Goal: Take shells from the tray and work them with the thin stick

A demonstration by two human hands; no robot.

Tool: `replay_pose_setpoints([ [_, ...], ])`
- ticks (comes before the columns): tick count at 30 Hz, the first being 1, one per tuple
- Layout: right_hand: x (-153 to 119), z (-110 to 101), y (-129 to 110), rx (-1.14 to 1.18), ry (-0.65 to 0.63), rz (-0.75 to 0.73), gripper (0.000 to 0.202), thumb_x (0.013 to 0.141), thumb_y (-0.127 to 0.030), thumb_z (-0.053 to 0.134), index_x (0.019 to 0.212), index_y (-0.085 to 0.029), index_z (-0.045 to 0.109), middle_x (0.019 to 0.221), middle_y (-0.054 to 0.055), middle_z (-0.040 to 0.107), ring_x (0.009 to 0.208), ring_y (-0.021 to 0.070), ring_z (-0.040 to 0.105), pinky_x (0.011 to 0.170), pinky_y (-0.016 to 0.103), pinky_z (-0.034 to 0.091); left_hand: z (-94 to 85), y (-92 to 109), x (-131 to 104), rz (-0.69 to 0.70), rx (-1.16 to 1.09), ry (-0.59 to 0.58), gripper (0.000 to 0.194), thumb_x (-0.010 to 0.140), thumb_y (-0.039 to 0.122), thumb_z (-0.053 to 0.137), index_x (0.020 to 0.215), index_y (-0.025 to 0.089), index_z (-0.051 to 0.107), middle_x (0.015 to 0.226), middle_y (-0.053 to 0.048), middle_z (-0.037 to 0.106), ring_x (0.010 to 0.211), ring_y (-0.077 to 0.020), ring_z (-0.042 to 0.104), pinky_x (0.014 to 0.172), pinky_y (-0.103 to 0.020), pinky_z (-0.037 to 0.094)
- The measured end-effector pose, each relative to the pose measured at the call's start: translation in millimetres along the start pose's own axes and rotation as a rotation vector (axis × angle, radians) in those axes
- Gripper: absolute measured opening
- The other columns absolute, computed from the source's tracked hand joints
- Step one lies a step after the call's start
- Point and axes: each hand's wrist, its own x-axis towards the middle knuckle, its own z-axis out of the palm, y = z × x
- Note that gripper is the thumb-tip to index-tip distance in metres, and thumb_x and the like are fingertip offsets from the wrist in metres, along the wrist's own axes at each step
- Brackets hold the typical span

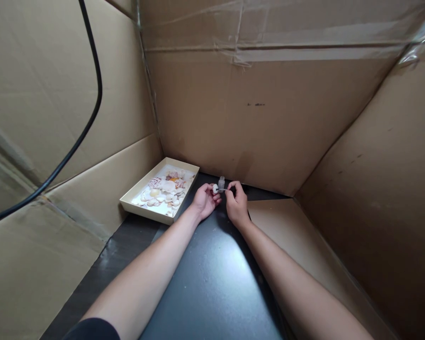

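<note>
My left hand pinches a small whitish shell between thumb and fingers, palm turned up. From the right, my right hand is closed on a thin stick, perhaps a small brush, whose tip reaches the shell. I cannot make out whether the tip touches it. Just behind the gap between the hands stands a small clear bottle; its contents are too small to tell.
Left of my hands lies a shallow cream tray holding several shells and a starfish-like orange piece. Cardboard walls close in the dark table. A flat cardboard sheet lies to the right. A black cable hangs at upper left.
</note>
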Motion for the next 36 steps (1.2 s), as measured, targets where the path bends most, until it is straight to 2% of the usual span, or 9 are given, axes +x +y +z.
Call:
replay_pose_setpoints([
  [6, -1.0, -0.7, -4.0, -0.014, -0.033, -0.006, 0.015, 0.083, -0.034, 0.048, 0.079, -0.021, 0.053, 0.065, -0.003, 0.054, 0.057, 0.0126, 0.046, 0.056, 0.022, 0.035, 1.7, 0.5, -1.0, 0.006, 0.003, 0.012, 0.008, 0.069, 0.014, 0.043, 0.061, 0.015, 0.046, 0.056, 0.001, 0.04, 0.046, -0.0089, 0.037, 0.048, -0.023, 0.036],
  [11, -0.2, -1.3, -0.5, -0.051, 0.046, 0.006, 0.023, 0.087, -0.04, 0.046, 0.078, -0.02, 0.054, 0.063, -0.003, 0.053, 0.057, 0.0126, 0.046, 0.056, 0.022, 0.035, 1.3, 0.7, -0.9, -0.005, 0.004, 0.02, 0.009, 0.069, 0.015, 0.044, 0.06, 0.016, 0.046, 0.055, 0.002, 0.039, 0.045, -0.009, 0.037, 0.048, -0.024, 0.036],
  [13, 0.1, -1.1, 1.2, -0.039, 0.002, -0.014, 0.024, 0.088, -0.042, 0.045, 0.079, -0.02, 0.053, 0.064, -0.003, 0.054, 0.059, 0.0132, 0.048, 0.058, 0.022, 0.036, 1.1, 0.6, -0.7, -0.004, 0.002, 0.026, 0.01, 0.07, 0.015, 0.044, 0.06, 0.015, 0.047, 0.055, 0.001, 0.039, 0.046, -0.0091, 0.038, 0.048, -0.023, 0.037],
  [15, 0.2, -0.8, 2.1, -0.038, -0.034, -0.019, 0.025, 0.089, -0.042, 0.044, 0.079, -0.021, 0.052, 0.065, -0.002, 0.054, 0.06, 0.0135, 0.048, 0.059, 0.023, 0.037, 1.0, 0.5, -0.6, -0.004, -0.004, 0.028, 0.009, 0.07, 0.015, 0.044, 0.061, 0.015, 0.047, 0.055, 0.001, 0.039, 0.046, -0.0092, 0.038, 0.048, -0.023, 0.037],
  [19, -0.9, -0.7, -1.1, -0.056, 0.042, -0.026, 0.026, 0.09, -0.042, 0.042, 0.078, -0.021, 0.05, 0.063, -0.003, 0.052, 0.058, 0.0129, 0.047, 0.059, 0.023, 0.037, 0.8, 0.4, -0.3, -0.009, -0.005, 0.026, 0.009, 0.069, 0.014, 0.044, 0.061, 0.016, 0.046, 0.055, 0.002, 0.04, 0.045, -0.009, 0.037, 0.048, -0.023, 0.037],
  [23, -3.3, -0.2, -6.0, -0.015, -0.055, -0.048, 0.023, 0.09, -0.041, 0.043, 0.081, -0.021, 0.051, 0.064, -0.003, 0.054, 0.056, 0.0127, 0.049, 0.056, 0.022, 0.037, 0.4, 0.2, 0.2, -0.006, -0.016, 0.025, 0.009, 0.07, 0.015, 0.044, 0.061, 0.016, 0.046, 0.055, 0.001, 0.04, 0.045, -0.0091, 0.038, 0.048, -0.023, 0.037],
  [27, -2.6, -0.5, -4.9, -0.068, 0.054, -0.032, 0.026, 0.09, -0.042, 0.042, 0.079, -0.02, 0.05, 0.063, -0.003, 0.054, 0.057, 0.0131, 0.048, 0.058, 0.023, 0.037, 0.7, 0.1, -0.1, -0.004, -0.004, 0.024, 0.009, 0.07, 0.014, 0.044, 0.062, 0.016, 0.046, 0.055, 0.002, 0.04, 0.045, -0.0093, 0.037, 0.047, -0.023, 0.036],
  [32, -1.9, -0.1, -3.4, -0.053, 0.001, -0.042, 0.025, 0.09, -0.042, 0.043, 0.08, -0.021, 0.051, 0.066, -0.002, 0.056, 0.06, 0.0136, 0.05, 0.059, 0.023, 0.038, 1.9, 0.6, -1.1, -0.011, 0.001, 0.029, 0.008, 0.07, 0.015, 0.044, 0.062, 0.016, 0.046, 0.055, 0.001, 0.041, 0.045, -0.0092, 0.038, 0.048, -0.023, 0.036],
  [36, -1.8, 0.0, -3.1, -0.056, 0.035, -0.028, 0.026, 0.09, -0.043, 0.042, 0.079, -0.02, 0.05, 0.064, -0.003, 0.054, 0.059, 0.0132, 0.049, 0.059, 0.023, 0.037, 2.1, 0.8, -1.3, -0.012, 0.006, 0.024, 0.007, 0.07, 0.015, 0.044, 0.063, 0.016, 0.046, 0.055, 0.001, 0.041, 0.045, -0.0093, 0.038, 0.048, -0.024, 0.036],
])
